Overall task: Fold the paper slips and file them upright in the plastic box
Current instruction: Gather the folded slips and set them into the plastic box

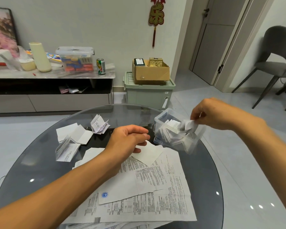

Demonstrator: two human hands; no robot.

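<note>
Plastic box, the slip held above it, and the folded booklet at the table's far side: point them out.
plastic box [160, 120], head view, left wall.
slip [187, 125], head view, crumpled middle.
folded booklet [98, 125], head view, printed face.

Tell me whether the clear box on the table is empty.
Not empty: folded slips stand packed inside the box, showing through its clear wall.
</note>
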